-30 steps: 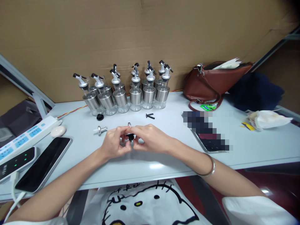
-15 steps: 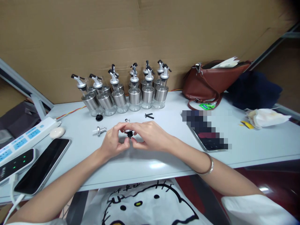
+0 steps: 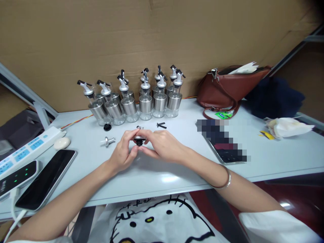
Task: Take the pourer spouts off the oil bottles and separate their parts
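Between my left hand (image 3: 126,148) and my right hand (image 3: 162,143) is a pourer spout (image 3: 139,141) with a silver collar and a ribbed black stopper pointing down. Fingers and thumbs of both hands are closed around it, and the fingers partly cover its top. To the left of my left hand, a loose silver spout (image 3: 108,141) lies on its side. Behind it rests a black round stopper (image 3: 107,127). Small black lever pieces (image 3: 161,125) lie beyond my right hand.
Several glass-and-steel bottles with pourers (image 3: 145,103) stand in rows at the back. A power strip (image 3: 32,148), a white round object (image 3: 62,143) and a phone (image 3: 48,179) are on the left. A brown bag (image 3: 220,87) and a partly pixelated dark device (image 3: 225,148) are on the right.
The pourer spout has turned more upright between my hands, showing more of its black ribbed stopper and collar. My fingers have shifted slightly around it.
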A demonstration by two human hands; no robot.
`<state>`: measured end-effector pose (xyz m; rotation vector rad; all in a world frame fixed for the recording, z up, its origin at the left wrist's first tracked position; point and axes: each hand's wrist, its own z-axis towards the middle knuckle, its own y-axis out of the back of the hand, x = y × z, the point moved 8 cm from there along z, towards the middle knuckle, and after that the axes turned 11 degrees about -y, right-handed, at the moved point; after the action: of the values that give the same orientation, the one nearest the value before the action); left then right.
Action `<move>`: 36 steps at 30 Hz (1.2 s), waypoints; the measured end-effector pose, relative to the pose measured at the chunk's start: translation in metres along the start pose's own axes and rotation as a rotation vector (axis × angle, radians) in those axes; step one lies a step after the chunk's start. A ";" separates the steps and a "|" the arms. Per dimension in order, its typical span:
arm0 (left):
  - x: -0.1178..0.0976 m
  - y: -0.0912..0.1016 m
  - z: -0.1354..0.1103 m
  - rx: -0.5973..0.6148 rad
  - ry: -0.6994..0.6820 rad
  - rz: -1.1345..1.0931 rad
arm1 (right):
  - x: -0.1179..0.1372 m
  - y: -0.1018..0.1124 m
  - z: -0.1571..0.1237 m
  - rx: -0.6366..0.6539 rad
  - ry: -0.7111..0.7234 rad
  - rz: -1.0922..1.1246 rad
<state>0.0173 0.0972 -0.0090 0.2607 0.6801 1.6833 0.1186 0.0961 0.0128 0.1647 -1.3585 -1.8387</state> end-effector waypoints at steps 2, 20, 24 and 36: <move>-0.001 -0.001 0.000 0.007 -0.008 -0.010 | -0.001 -0.002 0.000 0.014 -0.016 -0.020; 0.006 0.003 0.002 -0.021 0.105 0.142 | -0.010 0.014 0.003 -0.149 -0.095 0.010; 0.015 0.003 -0.001 -0.029 0.182 0.137 | -0.040 0.021 0.005 -0.146 -0.420 -0.288; 0.020 -0.013 -0.008 0.109 0.240 -0.002 | -0.115 0.005 -0.005 0.233 -0.856 -0.581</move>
<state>0.0187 0.1145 -0.0263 0.1353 0.9525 1.6929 0.1989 0.1691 -0.0254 -0.1536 -2.3010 -2.3488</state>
